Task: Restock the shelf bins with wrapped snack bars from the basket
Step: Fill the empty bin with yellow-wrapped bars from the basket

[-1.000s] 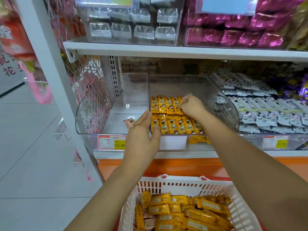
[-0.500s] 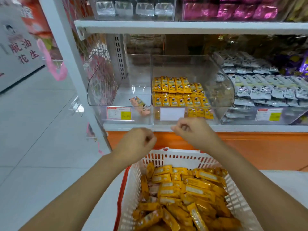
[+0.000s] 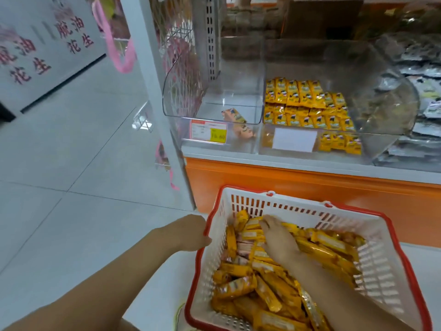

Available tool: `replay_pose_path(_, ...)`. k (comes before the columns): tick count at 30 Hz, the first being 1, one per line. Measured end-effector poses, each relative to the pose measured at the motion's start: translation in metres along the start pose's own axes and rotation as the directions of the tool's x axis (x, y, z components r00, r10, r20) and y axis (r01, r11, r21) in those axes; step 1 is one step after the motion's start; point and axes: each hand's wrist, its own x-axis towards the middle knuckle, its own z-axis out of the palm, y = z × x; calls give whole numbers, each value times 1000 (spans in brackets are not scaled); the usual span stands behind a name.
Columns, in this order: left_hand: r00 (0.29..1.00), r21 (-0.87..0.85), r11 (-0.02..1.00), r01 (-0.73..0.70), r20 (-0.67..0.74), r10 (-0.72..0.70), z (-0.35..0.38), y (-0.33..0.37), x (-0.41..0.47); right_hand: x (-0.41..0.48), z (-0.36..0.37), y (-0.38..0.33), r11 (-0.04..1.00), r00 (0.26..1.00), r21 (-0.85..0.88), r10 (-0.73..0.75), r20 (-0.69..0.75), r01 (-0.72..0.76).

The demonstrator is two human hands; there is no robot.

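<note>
Right hand is down in the basket, fingers laid fairly flat on the loose pile of snack bars, nothing pinched yet. Left hand is at the basket's left rim; its fingers are hidden, so I can't tell if it grips or just steadies. Risks: the wrappers are glossy yellow film, slick and crinkly, and the bars are long, flat and heaped at all angles, so a big scoop likely sheds a few on the lift. The basket is light white lattice plastic with a red rim, and a one-sided push could tip or slide it. The shelf bins are clear hard plastic with curved side walls. The middle bin holds yellow packs in neat overlapping rows; dumping bars in would wreck them or spill them over the low front lip. The left bin holds only a pinkish bar, so there's mix-up risk.
</note>
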Motion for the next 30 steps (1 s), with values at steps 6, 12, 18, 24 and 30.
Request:
replay_pose_path(6, 998, 33, 999, -41, 46, 40, -5, 3, 11, 24, 18, -15, 983, 992, -155, 90, -91, -104)
replay_pose_path(12, 998, 113, 992, -63, 34, 59, -12, 6, 15, 44, 11, -28, 951, 991, -281, 125, -35, -130)
replay_pose_path(18, 997, 137, 988, -69, 45, 64, -11, 9, 18, 39, 5, -20, 942, 993, -315, 117, -8, -113)
replay_pose_path(24, 997, 87, 995, -48, 58, 42, -15, 17, 15, -2, -39, -6, 865, 949, 391, 267, 169, -313)
replay_pose_path(30, 968, -403, 884, -236, -171, 181, -26, 42, 9, -75, -92, 10, -394, 885, 794, -245, 395, -463)
